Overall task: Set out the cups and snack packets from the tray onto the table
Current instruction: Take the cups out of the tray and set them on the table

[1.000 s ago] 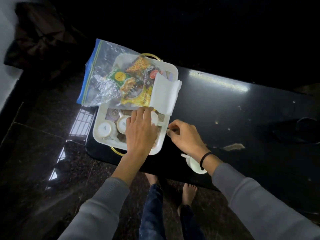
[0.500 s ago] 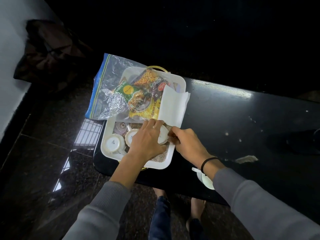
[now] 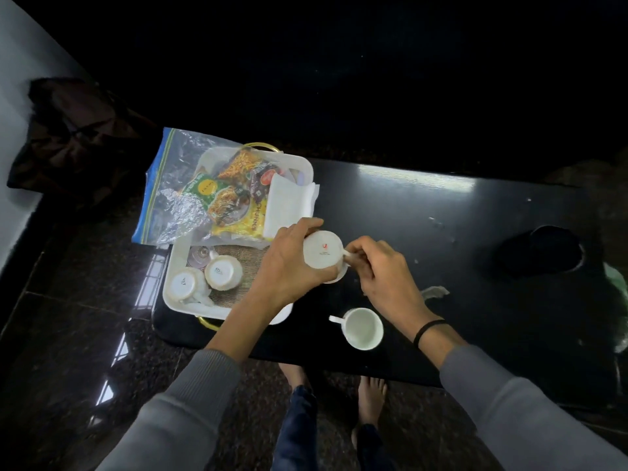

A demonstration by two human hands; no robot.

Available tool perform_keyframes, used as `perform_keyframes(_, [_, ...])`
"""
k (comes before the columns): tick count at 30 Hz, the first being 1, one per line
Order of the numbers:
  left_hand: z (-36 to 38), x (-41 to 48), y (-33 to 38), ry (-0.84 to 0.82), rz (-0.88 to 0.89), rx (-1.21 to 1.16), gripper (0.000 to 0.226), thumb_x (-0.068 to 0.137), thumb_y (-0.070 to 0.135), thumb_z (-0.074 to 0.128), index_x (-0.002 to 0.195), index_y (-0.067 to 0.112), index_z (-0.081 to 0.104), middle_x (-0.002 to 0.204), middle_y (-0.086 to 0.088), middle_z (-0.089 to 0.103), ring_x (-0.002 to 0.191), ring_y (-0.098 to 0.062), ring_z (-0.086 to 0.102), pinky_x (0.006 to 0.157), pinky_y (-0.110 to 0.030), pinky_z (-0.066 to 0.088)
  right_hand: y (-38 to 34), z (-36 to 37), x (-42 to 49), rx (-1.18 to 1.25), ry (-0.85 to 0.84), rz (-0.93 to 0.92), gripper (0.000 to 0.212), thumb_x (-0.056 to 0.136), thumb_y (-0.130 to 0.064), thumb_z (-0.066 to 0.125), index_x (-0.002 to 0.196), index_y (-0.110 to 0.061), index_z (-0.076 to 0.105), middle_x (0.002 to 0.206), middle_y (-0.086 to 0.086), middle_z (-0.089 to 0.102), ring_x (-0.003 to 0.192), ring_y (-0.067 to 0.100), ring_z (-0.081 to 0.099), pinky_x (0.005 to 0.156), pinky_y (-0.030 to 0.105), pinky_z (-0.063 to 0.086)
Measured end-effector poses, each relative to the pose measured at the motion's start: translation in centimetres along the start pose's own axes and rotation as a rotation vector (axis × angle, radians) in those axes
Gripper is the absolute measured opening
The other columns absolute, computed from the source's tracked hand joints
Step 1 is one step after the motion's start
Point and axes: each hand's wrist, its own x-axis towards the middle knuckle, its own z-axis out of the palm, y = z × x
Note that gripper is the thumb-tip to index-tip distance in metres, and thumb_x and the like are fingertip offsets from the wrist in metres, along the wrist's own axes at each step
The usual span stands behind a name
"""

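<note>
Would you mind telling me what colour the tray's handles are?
Gold, or brass-toned, on the white tray; the far handle shows best in the head view.

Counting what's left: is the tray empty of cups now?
No: two upturned cups sit in the tray, and both hands hold a third.

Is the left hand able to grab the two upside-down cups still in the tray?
Probably not right now: the left hand is busy holding an upturned cup. Nothing covers the two cups in the tray, though.
</note>
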Motion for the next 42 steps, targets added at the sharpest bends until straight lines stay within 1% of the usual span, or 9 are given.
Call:
perform_keyframes(2, [1.7, 0.1, 1.7, -0.019, -0.042, -0.101, 0.08, 0.066, 0.041, 0.089, 0.136, 0.028, 0.051, 0.119, 0.007, 0.064, 0.11, -0.01, 0.058, 0.086, -0.016, 0.043, 1.5, -2.0, -1.0, 0.022, 0.024, 0.032, 0.013, 0.1, -0.015, 0.06, 0.111, -0.016, 0.067, 0.099, 0.003, 0.06, 0.087, 0.014, 0.062, 0.074, 0.009, 0.044])
perform_keyframes(6, [5.9, 0.2, 4.7, -0.085, -0.158, -0.334, 0.083, 0.063, 0.043, 0.092, 0.134, 0.032, 0.052, 0.114, 0.011, 0.069, 0.103, -0.005, 0.067, 0.089, -0.022, 0.054, 4.7, -5.6, -3.6, 0.109, 0.086, 0.126, 0.012, 0.099, -0.016, 0.062, 0.108, -0.016, 0.07, 0.101, 0.0, 0.063, 0.094, 0.014, 0.063, 0.082, 0.021, 0.051])
perform_keyframes(10, [10.5, -0.5, 7.4, -0.132, -0.301, -0.497, 0.084, 0.057, 0.061, 0.088, 0.128, 0.032, 0.055, 0.103, 0.009, 0.074, 0.094, -0.003, 0.071, 0.081, -0.027, 0.059, 8.0, -8.2, -6.4, 0.236, 0.142, 0.244, 0.013, 0.099, -0.027, 0.065, 0.102, -0.017, 0.072, 0.094, -0.008, 0.075, 0.088, 0.003, 0.07, 0.073, 0.01, 0.052])
perform_keyframes(15, [16.0, -2.4, 9.4, -0.127, -0.555, -0.62, 0.076, 0.064, 0.062, 0.085, 0.122, 0.019, 0.061, 0.101, 0.003, 0.074, 0.082, -0.005, 0.075, 0.073, -0.025, 0.062, 12.0, -8.8, -9.8, 0.412, 0.117, 0.478, 0.012, 0.097, -0.025, 0.068, 0.102, -0.018, 0.077, 0.094, -0.005, 0.077, 0.089, 0.009, 0.074, 0.079, 0.028, 0.062])
perform_keyframes(18, [18.5, -3.9, 9.3, -0.207, -0.701, -0.692, 0.058, 0.08, 0.045, 0.081, 0.124, 0.011, 0.063, 0.113, -0.009, 0.074, 0.101, -0.022, 0.073, 0.091, -0.045, 0.061, 13.9, -8.3, -11.4, 0.565, 0.095, 0.575, 0.014, 0.098, -0.017, 0.066, 0.105, -0.018, 0.078, 0.097, -0.003, 0.078, 0.091, 0.012, 0.075, 0.07, 0.023, 0.061])
perform_keyframes(23, [20.6, -5.8, 8.3, -0.216, -0.845, -0.667, 0.039, 0.089, 0.038, 0.073, 0.112, 0.006, 0.07, 0.117, -0.017, 0.071, 0.11, -0.033, 0.069, 0.094, -0.051, 0.058, 15.8, -6.5, -12.6, 0.659, 0.032, 0.802, 0.012, 0.094, -0.01, 0.069, 0.094, -0.016, 0.081, 0.094, 0.005, 0.079, 0.07, 0.013, 0.074, 0.067, 0.025, 0.059])
perform_keyframes(32, [20.9, -7.5, 6.1, -0.161, -0.899, -0.687, 0.042, 0.096, 0.047, 0.059, 0.122, 0.015, 0.068, 0.121, -0.009, 0.068, 0.11, -0.024, 0.065, 0.097, -0.045, 0.058, 15.7, -3.7, -11.9, 0.666, -0.039, 1.03, 0.022, 0.089, -0.008, 0.068, 0.068, -0.006, 0.075, 0.046, 0.002, 0.062, 0.041, 0.011, 0.054, 0.046, 0.022, 0.047])
perform_keyframes(35, [20.5, -7.6, 5.6, -0.165, -0.895, -0.722, 0.04, 0.097, 0.047, 0.058, 0.123, 0.02, 0.068, 0.121, -0.006, 0.068, 0.108, -0.022, 0.068, 0.094, -0.042, 0.059, 15.9, -3.1, -11.9, 0.649, -0.052, 1.078, 0.034, 0.089, -0.011, 0.067, 0.055, -0.009, 0.071, 0.044, 0.002, 0.058, 0.041, 0.012, 0.05, 0.046, 0.025, 0.043])
perform_keyframes(42, [19.9, -8.1, 5.2, -0.195, -0.764, -0.67, 0.034, 0.1, 0.037, 0.056, 0.129, 0.022, 0.066, 0.13, -0.004, 0.064, 0.116, -0.021, 0.064, 0.084, -0.033, 0.062, 16.0, -2.7, -12.1, 0.59, -0.052, 1.11, 0.027, 0.092, -0.017, 0.062, 0.07, -0.007, 0.075, 0.054, 0.003, 0.066, 0.05, 0.015, 0.057, 0.051, 0.027, 0.046])
